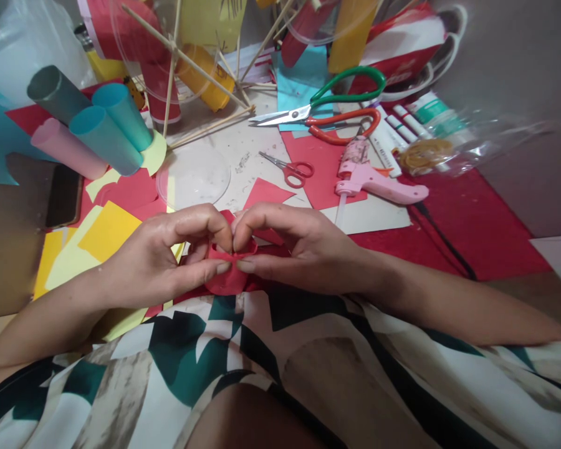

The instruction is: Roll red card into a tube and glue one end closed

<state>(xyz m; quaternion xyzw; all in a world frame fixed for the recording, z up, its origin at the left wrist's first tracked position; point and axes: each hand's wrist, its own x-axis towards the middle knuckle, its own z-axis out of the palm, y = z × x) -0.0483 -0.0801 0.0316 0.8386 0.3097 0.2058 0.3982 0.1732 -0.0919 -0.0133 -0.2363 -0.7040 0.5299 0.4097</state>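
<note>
We hold a red tube to the left of the glue gun and nearer our body than it. Our left hand pinches the tube's rim, thumb outside and index finger bent over behind the edge; our right hand mirrors it on the same stretch of rim, the thumb tips side by side. Neither grip is spread: only the paper seems to part each thumb from its finger. Our other fingers curl behind, and we cannot quite tell whether they brace the far wall.

To do this pinch well, we judge, we press evenly with both thumbs, keep the edge level and use just enough force to shape the paper; squeezing harder could crease the round wall. The small scissors lie left of the glue gun, apart from our fingers. Right of the glue gun runs its cord, so we keep our right forearm from dragging it.
</note>
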